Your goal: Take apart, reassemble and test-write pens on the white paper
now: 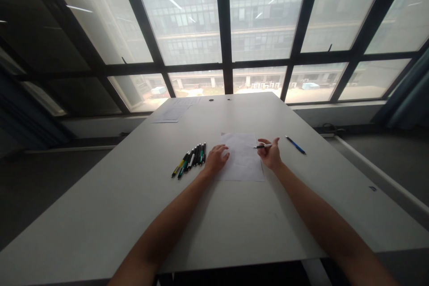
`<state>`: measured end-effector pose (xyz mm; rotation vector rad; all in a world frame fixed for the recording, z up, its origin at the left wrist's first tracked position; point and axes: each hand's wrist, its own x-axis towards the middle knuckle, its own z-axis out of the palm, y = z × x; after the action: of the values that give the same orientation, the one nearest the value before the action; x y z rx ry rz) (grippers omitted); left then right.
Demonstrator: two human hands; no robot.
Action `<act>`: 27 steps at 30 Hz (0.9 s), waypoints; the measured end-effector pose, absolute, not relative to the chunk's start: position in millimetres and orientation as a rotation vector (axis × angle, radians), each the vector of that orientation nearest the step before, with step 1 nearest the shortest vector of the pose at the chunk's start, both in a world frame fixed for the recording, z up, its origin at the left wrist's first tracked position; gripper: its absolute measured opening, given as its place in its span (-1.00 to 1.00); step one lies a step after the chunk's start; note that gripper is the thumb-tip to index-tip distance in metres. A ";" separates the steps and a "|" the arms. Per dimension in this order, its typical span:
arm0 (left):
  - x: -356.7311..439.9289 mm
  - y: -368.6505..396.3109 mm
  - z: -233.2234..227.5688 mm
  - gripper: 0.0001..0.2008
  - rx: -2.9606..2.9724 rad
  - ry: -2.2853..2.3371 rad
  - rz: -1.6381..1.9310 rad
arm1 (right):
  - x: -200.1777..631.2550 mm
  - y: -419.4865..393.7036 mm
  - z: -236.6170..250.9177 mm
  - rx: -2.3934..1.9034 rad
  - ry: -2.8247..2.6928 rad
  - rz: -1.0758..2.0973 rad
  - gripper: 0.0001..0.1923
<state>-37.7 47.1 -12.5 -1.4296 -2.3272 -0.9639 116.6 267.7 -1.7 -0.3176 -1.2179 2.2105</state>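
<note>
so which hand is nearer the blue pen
Right. The right hand, holding a pen, lies just left of the blue pen; the left hand is farther, across the paper.

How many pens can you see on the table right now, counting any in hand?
About 9: one in the right hand, a blue pen lying right of it, roughly seven in the row of pens beside the left hand; overlaps may hide some.

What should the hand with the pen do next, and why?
Probably lower the pen tip onto the sheet of paper. The right hand grips it with the tip over the sheet's right edge, and the left hand rests flat on the left edge, steadying the sheet.
</note>
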 end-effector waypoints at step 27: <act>-28.2 45.8 -6.4 -0.76 -1.783 -2.316 -0.816 | 91.1 220.0 -18.8 -0.391 -2.079 1.360 -0.65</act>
<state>-28.2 45.8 -6.4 -1.7828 -2.3156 -0.8161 91.1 220.0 -18.8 -0.3906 -2.0789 1.3605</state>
